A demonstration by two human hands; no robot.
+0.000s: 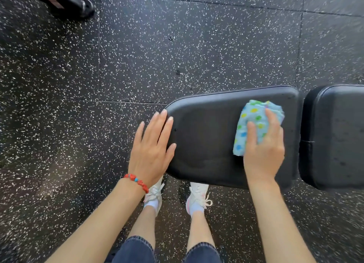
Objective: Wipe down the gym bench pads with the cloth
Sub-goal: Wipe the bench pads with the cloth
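A black seat pad (206,136) of the gym bench lies in front of me, with a second black pad (338,136) beside it on the right. A folded light-blue cloth with coloured dots (251,117) lies on the right part of the seat pad. My right hand (264,146) presses on the cloth, thumb and fingers curled round its near edge. At the pad's left end my left hand (152,148) rests flat with straight fingers, a red bead bracelet on its wrist.
Black rubber floor tiles with white speckles (137,55) surround the bench. A black metal foot of another machine (65,2) lies at the top left. My two white shoes (197,197) stand under the pad's near edge.
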